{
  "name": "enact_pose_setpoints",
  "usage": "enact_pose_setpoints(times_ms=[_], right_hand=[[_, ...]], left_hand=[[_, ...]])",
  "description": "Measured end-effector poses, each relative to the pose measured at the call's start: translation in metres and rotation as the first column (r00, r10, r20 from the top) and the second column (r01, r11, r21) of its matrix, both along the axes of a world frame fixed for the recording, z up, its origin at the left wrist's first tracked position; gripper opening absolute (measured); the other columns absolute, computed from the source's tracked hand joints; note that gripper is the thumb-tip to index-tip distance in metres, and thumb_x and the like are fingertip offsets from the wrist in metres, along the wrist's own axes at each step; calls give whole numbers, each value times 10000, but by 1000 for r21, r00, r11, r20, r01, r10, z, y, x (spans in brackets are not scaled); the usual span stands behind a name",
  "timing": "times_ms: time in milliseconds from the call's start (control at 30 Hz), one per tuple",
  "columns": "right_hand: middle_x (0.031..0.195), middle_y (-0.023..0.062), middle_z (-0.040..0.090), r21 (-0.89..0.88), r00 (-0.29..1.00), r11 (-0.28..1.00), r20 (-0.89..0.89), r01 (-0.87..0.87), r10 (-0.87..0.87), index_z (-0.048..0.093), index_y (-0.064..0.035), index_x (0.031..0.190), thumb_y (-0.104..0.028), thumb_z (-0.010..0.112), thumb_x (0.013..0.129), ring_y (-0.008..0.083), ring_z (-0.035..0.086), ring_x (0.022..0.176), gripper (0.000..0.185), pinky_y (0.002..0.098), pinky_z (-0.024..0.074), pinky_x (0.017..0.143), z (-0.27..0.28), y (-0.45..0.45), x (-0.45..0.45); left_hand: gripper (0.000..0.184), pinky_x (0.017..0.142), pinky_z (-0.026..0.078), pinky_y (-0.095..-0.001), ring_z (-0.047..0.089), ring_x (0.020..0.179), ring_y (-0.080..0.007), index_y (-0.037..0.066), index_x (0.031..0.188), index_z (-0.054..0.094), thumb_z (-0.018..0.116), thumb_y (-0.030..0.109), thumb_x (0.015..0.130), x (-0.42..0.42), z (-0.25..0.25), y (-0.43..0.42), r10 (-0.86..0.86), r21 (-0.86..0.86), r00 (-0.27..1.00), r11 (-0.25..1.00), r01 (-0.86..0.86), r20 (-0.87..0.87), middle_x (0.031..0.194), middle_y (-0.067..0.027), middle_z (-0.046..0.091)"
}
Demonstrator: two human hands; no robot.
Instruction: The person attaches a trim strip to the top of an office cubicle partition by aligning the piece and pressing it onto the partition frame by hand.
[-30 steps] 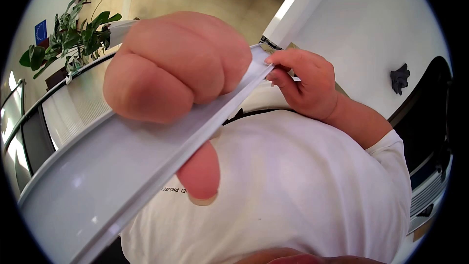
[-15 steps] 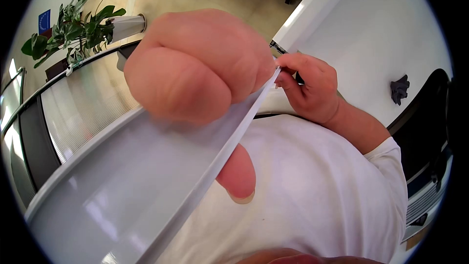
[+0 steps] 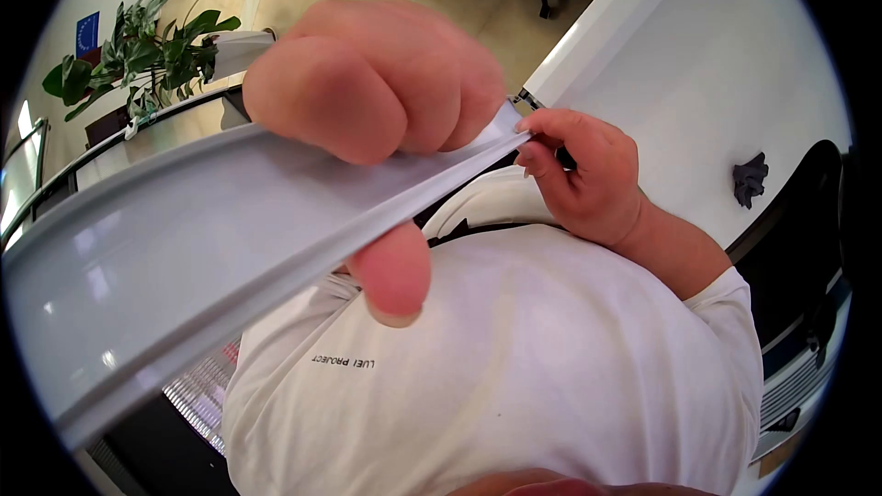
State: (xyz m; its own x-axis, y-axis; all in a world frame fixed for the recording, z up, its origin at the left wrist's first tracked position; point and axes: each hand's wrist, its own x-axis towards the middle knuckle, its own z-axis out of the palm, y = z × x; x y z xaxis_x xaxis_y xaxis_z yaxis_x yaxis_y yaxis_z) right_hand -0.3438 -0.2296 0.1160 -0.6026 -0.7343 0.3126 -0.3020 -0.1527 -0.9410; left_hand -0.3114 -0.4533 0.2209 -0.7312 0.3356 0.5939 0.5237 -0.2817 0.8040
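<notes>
A long, glossy white sheet with raised edges [image 3: 175, 193] slants across the front of my white shirt. My left hand [image 3: 367, 83], large and close to the camera, grips it with curled fingers on its upper side. The left thumb shows below the sheet's lower edge. At the narrow far end, my right hand [image 3: 588, 170] pinches the edge between thumb and fingertips. What lies under the left fingers is hidden, and the sheet's exact kind does not show.
A white tabletop [image 3: 707, 55] on the right bears a crumpled dark cloth [image 3: 750, 181]. Beside my right arm stands a black chair [image 3: 790, 248]. A leafy plant [image 3: 138, 73] in a light pot [image 3: 239, 50] is at the upper left, behind a dark-framed partition [image 3: 110, 156].
The sheet has swung to a flatter slant, its near end rising on the left. My left hand has shifted up, its thumb moving up and left. My right hand keeps its pinch.
</notes>
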Motion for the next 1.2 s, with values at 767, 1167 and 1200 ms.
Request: enact_pose_setpoints(times_ms=[767,1167,1200], right_hand=[[817,112,709,39,1000,999,13,28,-28,678,-17,1058,-9,802,883,243,641,601,215,331,496,525,4,0,9],[797,101,699,-1,1000,1000,9,5,-5,687,-30,1021,-26,821,873,246,624,592,200,334,481,515,1,3,13],[788,101,695,-12,1000,1000,-11,8,-8,690,-30,1010,-30,824,871,248,624,597,193,337,483,519,1,3,13]], left_hand=[[592,419,300,-279,443,510,-142,122,786,368,876,405,893,-22,-8,-9,-211,62,973,974,217,-94,708,-27,478],[618,439,304,-277,438,536,-137,137,815,369,877,487,854,-26,-9,5,-175,65,983,982,178,-53,738,-18,472],[622,441,304,-277,438,539,-136,139,818,369,877,496,850,-27,-9,6,-168,66,985,983,171,-50,741,-17,471]])
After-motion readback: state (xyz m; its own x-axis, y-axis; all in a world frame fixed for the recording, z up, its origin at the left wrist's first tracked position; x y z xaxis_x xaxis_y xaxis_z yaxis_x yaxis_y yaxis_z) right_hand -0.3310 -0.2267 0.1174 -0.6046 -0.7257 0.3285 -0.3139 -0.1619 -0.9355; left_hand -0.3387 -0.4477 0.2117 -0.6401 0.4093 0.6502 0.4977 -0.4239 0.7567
